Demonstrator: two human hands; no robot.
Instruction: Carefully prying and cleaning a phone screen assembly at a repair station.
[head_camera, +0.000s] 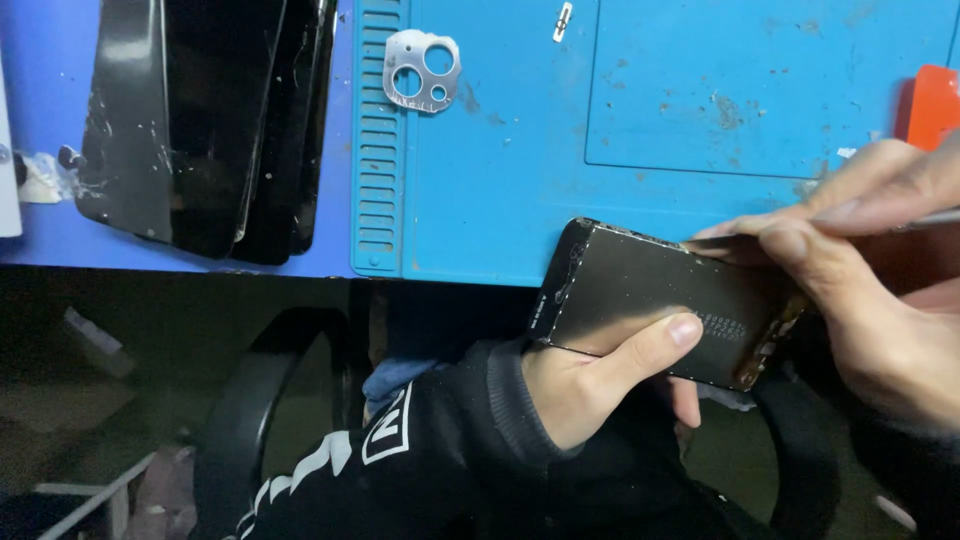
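Two hands on one phone body: left hand cradles the dark phone chassis from below, thumb laid across its face, fingers curled under, so it is clamped firmly on the chassis. It sits tilted, half over the near edge of the blue work mat, half over the lap. Right hand pinches a thin metal tool, fingers closed tight on it; the tip is hidden behind the fingers, seemingly at the chassis's upper right edge, though I cannot tell if it touches. My read: prying or scraping along that edge, mid-step, nothing lifted free yet. Next move, I judge, calls for a shallow tool angle, steady counter-pressure from the thumb, and small strokes, since the chassis overhangs the mat and a slip could send the tool toward the left thumb. Elsewhere: a silver camera-lens bracket lies loose on the mat, well apart from the hands; a small metal clip sits near the far edge; a stack of black screen panels, cracked and flaked, rests on the blue table at left; an orange object peeks in at right.
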